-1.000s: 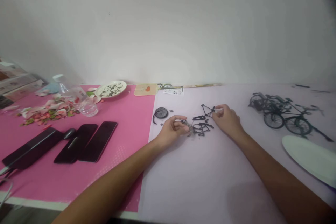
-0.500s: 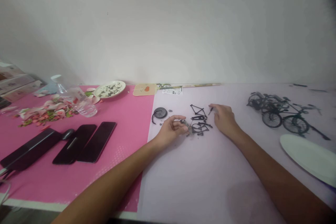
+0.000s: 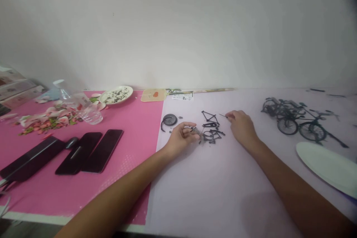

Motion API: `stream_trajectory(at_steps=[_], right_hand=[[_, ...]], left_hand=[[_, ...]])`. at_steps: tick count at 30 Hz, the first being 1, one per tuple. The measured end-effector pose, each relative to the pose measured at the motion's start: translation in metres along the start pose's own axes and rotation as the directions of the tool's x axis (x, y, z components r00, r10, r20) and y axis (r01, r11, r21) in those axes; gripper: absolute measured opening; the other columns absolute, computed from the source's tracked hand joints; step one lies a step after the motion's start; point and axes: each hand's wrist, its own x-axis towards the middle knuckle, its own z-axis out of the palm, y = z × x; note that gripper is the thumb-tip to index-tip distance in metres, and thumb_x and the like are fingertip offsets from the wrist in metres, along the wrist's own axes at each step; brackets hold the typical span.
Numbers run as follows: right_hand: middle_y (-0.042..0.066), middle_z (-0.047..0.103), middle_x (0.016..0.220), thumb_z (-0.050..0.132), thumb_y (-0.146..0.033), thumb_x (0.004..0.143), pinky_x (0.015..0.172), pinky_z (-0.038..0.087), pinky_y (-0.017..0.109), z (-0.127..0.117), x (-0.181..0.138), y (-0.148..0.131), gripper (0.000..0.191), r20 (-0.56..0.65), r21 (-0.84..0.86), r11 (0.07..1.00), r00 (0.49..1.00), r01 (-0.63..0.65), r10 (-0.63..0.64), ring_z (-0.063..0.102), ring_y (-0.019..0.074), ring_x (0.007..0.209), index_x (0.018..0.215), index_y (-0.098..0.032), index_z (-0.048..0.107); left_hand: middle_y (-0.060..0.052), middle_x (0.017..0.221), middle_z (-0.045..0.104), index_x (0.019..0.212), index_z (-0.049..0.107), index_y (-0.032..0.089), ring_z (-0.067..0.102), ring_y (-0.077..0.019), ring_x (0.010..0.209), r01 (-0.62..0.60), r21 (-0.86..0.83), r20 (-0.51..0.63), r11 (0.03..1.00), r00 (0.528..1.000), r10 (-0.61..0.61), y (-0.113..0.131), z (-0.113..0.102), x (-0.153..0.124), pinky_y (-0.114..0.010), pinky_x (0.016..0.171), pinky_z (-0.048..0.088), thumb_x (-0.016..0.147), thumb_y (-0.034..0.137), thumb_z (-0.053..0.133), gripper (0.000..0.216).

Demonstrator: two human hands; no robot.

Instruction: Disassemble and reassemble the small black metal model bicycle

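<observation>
Has a bicycle frame [image 3: 211, 118] on the worktop [image 3: 195, 193] between left grip [image 3: 182, 136] and right grip [image 3: 243, 125]. Right of the frame, pinches a thin rod [image 3: 223, 115]; left of it, curls half closed, cannot tell around what.

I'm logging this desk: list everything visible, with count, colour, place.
boxes: several, pale, left
bottle: one, clear, left
petals: many, pink, left
unclear item: one, blue, left
plate: one, white, back left
flecks: many, mixed, on plate
card: one, yellow, back centre
sheet: one, white, back centre
phones: two, black, left
long object: one, black, left
rounded object: one, dark, left
wheel: one, black, centre
frame: one, black, centre
small parts: several, black, centre
rod: one, greyish, centre
bicycles: at least two, dark, right
dish: one, white, right
sticks: two, dark, far right
tabletop: one, pink and lilac, foreground
wall: one, grey, back
left hand: one, bare, at small parts
right hand: one, bare, holding rod
</observation>
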Motion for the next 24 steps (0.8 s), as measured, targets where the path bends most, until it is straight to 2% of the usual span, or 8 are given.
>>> stream_trajectory(at_steps=[4, 7, 10, 17, 24], right_hand=[[0.008, 0.067, 0.104, 0.053, -0.015, 0.092, 0.085, 0.052, 0.040, -0.005, -0.006, -0.021, 0.017, -0.137, 0.227, 0.967, 0.987, 0.117, -0.087, 0.066, 0.0245, 0.088, 0.094, -0.021, 0.069], [0.008, 0.068, 0.101, 0.053, -0.018, 0.097, 0.089, 0.054, 0.041, -0.010, -0.015, -0.042, 0.015, -0.215, 0.331, 0.910, 0.959, 0.248, -0.183, 0.066, 0.0260, 0.097, 0.096, -0.022, 0.068], [0.007, 0.069, 0.103, 0.058, -0.021, 0.098, 0.092, 0.056, 0.042, -0.014, -0.025, -0.061, 0.011, -0.280, 0.441, 0.841, 0.938, 0.315, -0.204, 0.067, 0.0250, 0.097, 0.102, -0.023, 0.068], [0.005, 0.071, 0.102, 0.062, -0.023, 0.101, 0.091, 0.057, 0.044, -0.022, -0.049, -0.091, 0.010, -0.300, 0.539, 0.751, 0.920, 0.381, -0.252, 0.069, 0.0259, 0.099, 0.101, -0.027, 0.071], [0.004, 0.072, 0.099, 0.064, -0.023, 0.100, 0.084, 0.057, 0.041, -0.021, -0.059, -0.100, 0.009, -0.272, 0.586, 0.719, 0.926, 0.374, -0.260, 0.069, 0.0239, 0.092, 0.098, -0.027, 0.071]], left_hand=[[-0.002, 0.085, 0.069, 0.113, 0.065, 0.017, 0.067, -0.0147, 0.081, -0.100, 0.114, -0.133, 0.988, 0.984, 0.115, -0.004, 0.003, 0.000, -0.029, 0.080, 0.049, 0.076, 0.028, 0.088, 0.045], [-0.003, 0.086, 0.069, 0.114, 0.069, 0.017, 0.064, -0.0139, 0.079, -0.107, 0.155, -0.142, 0.982, 0.981, 0.130, -0.003, 0.004, 0.000, -0.028, 0.077, 0.049, 0.078, 0.028, 0.086, 0.041], [-0.003, 0.082, 0.069, 0.114, 0.075, 0.017, 0.060, -0.0132, 0.073, -0.093, 0.223, -0.162, 0.970, 0.978, 0.131, 0.000, 0.003, -0.001, -0.027, 0.072, 0.047, 0.080, 0.030, 0.084, 0.037], [-0.005, 0.080, 0.073, 0.105, 0.079, 0.016, 0.060, -0.0155, 0.070, -0.086, 0.228, -0.224, 0.970, 0.965, 0.139, 0.008, 0.005, -0.002, -0.029, 0.070, 0.048, 0.080, 0.031, 0.082, 0.030], [-0.006, 0.083, 0.074, 0.103, 0.079, 0.016, 0.061, -0.0159, 0.072, -0.092, 0.252, -0.211, 0.963, 0.966, 0.147, 0.008, 0.006, -0.002, -0.029, 0.071, 0.048, 0.081, 0.030, 0.082, 0.027]])
